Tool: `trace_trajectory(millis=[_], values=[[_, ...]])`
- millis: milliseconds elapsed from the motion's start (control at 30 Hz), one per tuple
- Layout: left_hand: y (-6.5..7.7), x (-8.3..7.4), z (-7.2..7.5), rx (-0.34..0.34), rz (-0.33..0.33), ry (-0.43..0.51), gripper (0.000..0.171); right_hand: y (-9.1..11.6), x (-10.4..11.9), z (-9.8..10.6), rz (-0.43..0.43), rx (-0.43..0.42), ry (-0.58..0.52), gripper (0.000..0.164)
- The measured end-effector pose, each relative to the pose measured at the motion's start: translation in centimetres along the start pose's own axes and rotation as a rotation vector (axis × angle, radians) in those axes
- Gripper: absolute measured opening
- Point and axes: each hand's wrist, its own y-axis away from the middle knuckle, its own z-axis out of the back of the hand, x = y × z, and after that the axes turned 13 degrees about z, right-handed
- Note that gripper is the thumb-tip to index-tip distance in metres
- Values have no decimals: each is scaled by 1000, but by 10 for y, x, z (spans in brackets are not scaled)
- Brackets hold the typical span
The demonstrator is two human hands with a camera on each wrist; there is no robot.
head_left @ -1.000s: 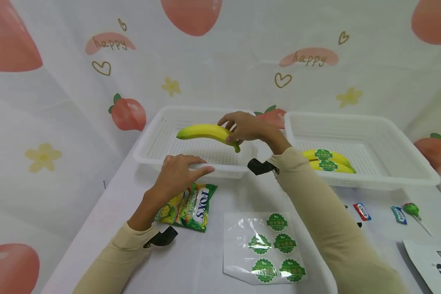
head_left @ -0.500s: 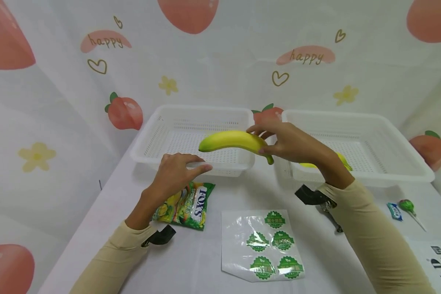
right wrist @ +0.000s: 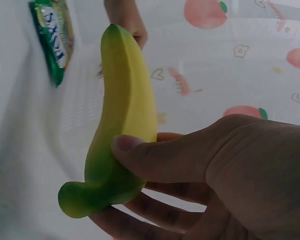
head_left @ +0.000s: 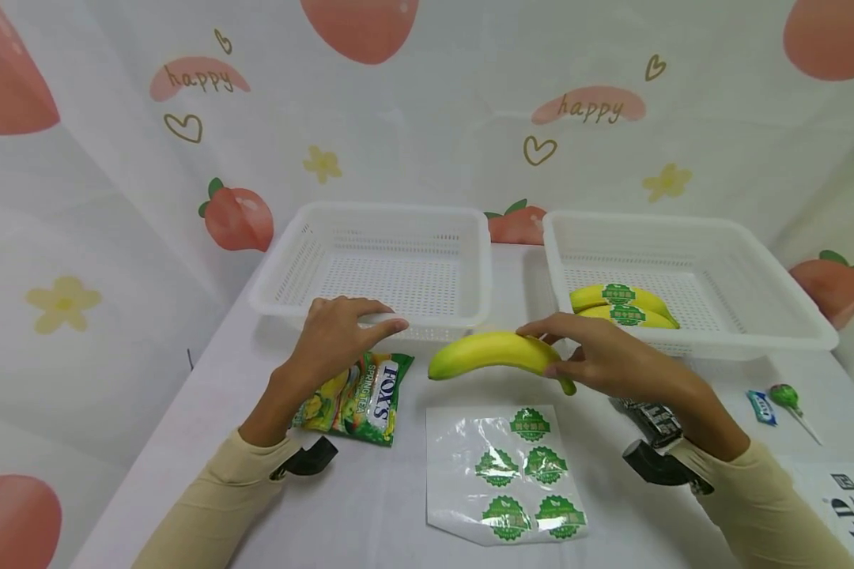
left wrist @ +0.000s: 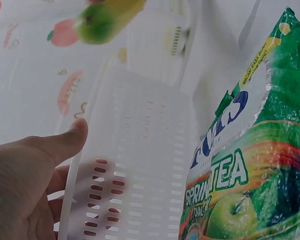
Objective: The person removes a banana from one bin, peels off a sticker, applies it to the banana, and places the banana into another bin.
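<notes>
A yellow banana (head_left: 491,351) with greenish ends is pinched near its stem by my right hand (head_left: 605,356), over the table just in front of the baskets. The right wrist view shows the thumb on the near side of the banana (right wrist: 125,95) and the fingers behind it. My left hand (head_left: 341,340) grips the front rim of the left white basket (head_left: 470,320), thumb outside and fingers over the edge. Two bananas (head_left: 622,304) with green stickers lie in the right white basket (head_left: 790,336). A sheet of green round stickers (head_left: 462,474) lies in front of my hands.
A green FOX'S candy bag (head_left: 377,399) lies beneath my left hand, by the left basket. Under my right wrist is a dark packet (head_left: 651,419). Farther right are a small blue candy (head_left: 761,407), a lollipop (head_left: 786,397) and a white printed sheet (head_left: 847,498).
My right hand has carried the banana out from over the left basket, to the right and toward me, down above the sticker sheet. The left hand has stayed on the basket rim.
</notes>
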Motion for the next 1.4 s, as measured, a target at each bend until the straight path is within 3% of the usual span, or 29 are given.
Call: trace_trajectory(millis=[200,433,567,700,800,967,1067,1200,1400], values=[[0,0,-1,-5,-10,12,54,12,-16,-20,-41,56,24,51],[1,0,-5,-44,-49,19,49,11,-37,-35,-66,42,38,49],[4,-5,-11,-114,-152,88,33,11,-43,-39,-73,31,29,48],[16,-22,-17,-165,-296,151,24,10,-48,-42,-74,17,33,49],[29,-39,-21,-93,-363,155,26,9,-51,-43,-74,5,56,49],[49,-64,-37,215,-342,55,36,8,-52,-44,-83,-20,67,48],[55,-75,-54,342,-334,-38,42,7,-52,-45,-87,-35,64,48],[58,-83,-77,361,-385,-159,48,7,-53,-46,-80,-53,62,47],[60,-87,-97,292,-448,-231,58,8,-55,-48,-70,-60,62,48]])
